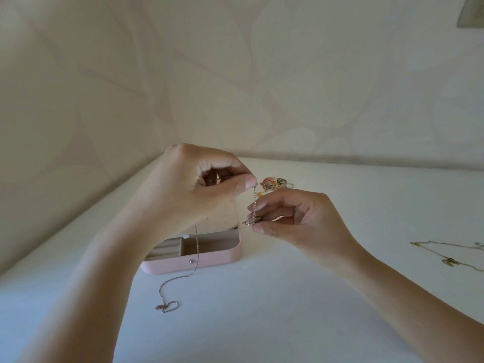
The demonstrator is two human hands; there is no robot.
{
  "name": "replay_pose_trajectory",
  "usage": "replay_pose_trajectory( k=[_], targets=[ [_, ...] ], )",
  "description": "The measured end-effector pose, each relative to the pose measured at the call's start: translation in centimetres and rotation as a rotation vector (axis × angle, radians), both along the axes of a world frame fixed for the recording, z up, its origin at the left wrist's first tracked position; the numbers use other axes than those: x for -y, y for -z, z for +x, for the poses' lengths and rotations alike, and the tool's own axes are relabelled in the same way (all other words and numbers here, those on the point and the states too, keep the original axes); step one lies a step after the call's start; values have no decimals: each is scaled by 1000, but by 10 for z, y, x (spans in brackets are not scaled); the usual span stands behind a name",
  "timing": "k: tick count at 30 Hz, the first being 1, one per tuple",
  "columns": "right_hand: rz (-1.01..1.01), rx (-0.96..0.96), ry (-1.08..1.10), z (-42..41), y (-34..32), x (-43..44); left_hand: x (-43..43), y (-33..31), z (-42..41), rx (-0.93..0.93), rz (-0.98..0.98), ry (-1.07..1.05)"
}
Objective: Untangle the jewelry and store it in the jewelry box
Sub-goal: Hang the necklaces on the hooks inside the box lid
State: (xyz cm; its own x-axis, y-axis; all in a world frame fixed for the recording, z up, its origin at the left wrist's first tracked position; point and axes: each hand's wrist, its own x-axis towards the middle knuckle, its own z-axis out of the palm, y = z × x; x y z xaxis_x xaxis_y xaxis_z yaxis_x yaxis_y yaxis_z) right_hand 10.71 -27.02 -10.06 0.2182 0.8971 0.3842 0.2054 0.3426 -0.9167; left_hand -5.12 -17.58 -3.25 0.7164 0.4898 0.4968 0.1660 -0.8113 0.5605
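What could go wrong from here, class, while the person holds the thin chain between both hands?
1. The thin chain trails from the left hand over the open jewelry box to the table; lifting could snag it on the box's wall.
2. Its curled end might tighten into a knot if pulled.
3. The right hand pinches the chain just below the left; tugging apart may strain links.

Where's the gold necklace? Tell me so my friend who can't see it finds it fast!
Start at the white table, then go from the pink jewelry box to the picture's far right edge. The gold necklace lies there flat, touched by no hand. Unlike the silver chain trailing below the left hand, it is yellow-gold.
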Motion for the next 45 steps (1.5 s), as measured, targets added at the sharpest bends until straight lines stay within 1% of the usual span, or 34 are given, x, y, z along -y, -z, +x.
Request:
replay_pose_trajectory(
  k=[21, 41, 45],
  targets=[
    [-40, -38, 8, 0, -5, 2, -1, -1, -1, 19, 4, 2],
    [-12, -44, 0, 3, -5, 2, 0, -2, -1, 44, 44, 6],
    [-10, -51, -1, 2, -4, 2, 1, -3, -1, 58, -62, 56]
  ],
)
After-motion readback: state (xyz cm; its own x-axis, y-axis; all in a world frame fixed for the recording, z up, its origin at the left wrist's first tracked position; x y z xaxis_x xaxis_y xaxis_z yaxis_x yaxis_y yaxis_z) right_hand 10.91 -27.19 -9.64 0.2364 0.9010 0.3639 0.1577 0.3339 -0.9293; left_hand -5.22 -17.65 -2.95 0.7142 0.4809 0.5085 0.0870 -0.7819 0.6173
